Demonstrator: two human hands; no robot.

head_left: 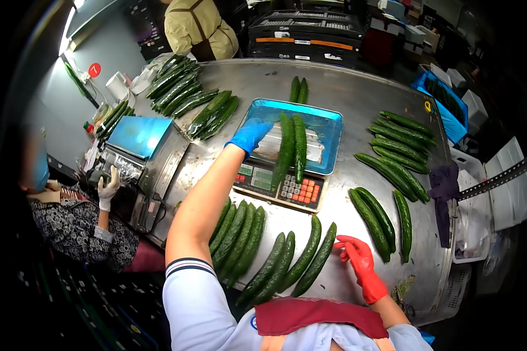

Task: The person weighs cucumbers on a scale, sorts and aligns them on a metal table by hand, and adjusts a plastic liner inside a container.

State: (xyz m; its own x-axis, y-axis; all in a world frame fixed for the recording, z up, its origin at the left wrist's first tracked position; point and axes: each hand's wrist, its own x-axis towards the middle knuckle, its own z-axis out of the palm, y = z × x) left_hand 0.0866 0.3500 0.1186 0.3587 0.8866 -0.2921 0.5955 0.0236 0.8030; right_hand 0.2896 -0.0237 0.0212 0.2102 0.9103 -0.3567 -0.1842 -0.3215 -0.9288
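Observation:
Two cucumbers (284,149) lie across the blue tray (330,140) of a digital scale (263,177), partly over its keypad. My left hand (252,136), in a blue glove, is over the tray's left side, beside the cucumbers; its fingertips are hard to make out. My right hand (358,263), in a red glove, is over the metal table with its fingers apart and empty. Close to its fingertips is a cucumber (315,260) from the front row. More cucumbers (240,237) lie to the left in that row.
Cucumbers (398,137) are laid out on the right of the metal table (345,205). Bagged cucumbers (175,85) lie at the back left. A co-worker (82,228) is at the left, another person (199,29) behind the table. Black crates (304,35) stand beyond.

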